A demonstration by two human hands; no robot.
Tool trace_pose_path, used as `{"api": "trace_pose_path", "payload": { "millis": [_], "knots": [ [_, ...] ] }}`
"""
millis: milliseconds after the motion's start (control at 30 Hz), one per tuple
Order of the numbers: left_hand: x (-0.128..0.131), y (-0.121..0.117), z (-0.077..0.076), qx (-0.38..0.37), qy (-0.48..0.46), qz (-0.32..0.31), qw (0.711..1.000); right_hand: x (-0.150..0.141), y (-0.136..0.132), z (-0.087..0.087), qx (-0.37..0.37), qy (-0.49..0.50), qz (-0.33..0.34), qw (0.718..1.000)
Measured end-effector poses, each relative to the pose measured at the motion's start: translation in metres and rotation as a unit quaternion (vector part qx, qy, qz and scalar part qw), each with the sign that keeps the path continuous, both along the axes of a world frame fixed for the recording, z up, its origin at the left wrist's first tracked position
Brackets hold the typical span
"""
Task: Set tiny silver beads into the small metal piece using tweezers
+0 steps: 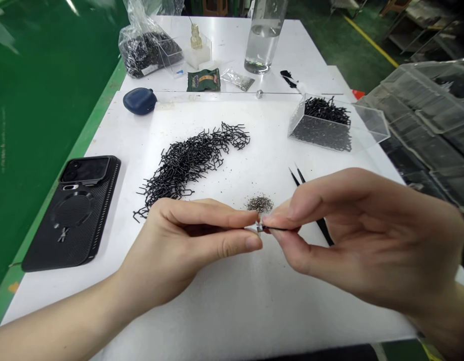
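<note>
- hands, seen from the head: the left hand (190, 245) is nearly closed, thumb and forefinger pinching a tiny silvery metal piece (259, 228) above the table (232, 321)
- the right hand (367, 235) is also nearly closed, its fingertips pinching a thin black wire (276, 228) whose end meets the silvery piece
- black tweezers (310, 200) lie partly under the right hand, beside a small heap of grey grit (260, 204)
- a tangled heap of bent black wires (190, 165) lies to the left; a clear acrylic box (325, 123) holds more
- risk: a slipping pinch could flick the tiny piece into the grit, where it would be hard to spot; a careless wrist could scatter the grit or snag the tangled wires
</note>
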State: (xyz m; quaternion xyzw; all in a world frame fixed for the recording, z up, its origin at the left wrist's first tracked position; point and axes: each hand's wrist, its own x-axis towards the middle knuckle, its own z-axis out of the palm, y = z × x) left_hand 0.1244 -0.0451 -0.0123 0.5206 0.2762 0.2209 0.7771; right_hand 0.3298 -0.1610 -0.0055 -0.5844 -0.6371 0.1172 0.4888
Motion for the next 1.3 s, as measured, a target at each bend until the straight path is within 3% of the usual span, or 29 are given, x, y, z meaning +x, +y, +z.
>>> {"api": "trace_pose_path", "payload": {
  "millis": [467, 633, 767, 1000, 1300],
  "knots": [
    [0.004, -0.001, 0.003, 0.009, 0.001, 0.010, 1.000, 0.005, 0.003, -0.006, 0.005, 0.054, 0.052, 0.997],
    [0.004, -0.001, 0.003, 0.020, 0.005, 0.011, 1.000, 0.007, 0.004, -0.007, -0.004, 0.053, 0.033, 0.998],
    [0.004, -0.001, 0.002, 0.016, 0.005, 0.015, 1.000, 0.008, 0.009, -0.008, 0.039, 0.073, 0.082, 0.993],
    [0.004, -0.001, 0.001, 0.005, 0.002, 0.014, 1.000, 0.006, 0.018, -0.009, 0.087, 0.102, 0.099, 0.986],
    [0.005, -0.001, 0.000, 0.008, -0.004, 0.011, 1.000, 0.006, 0.018, -0.010, 0.081, 0.097, 0.094, 0.988]
  ]
}}
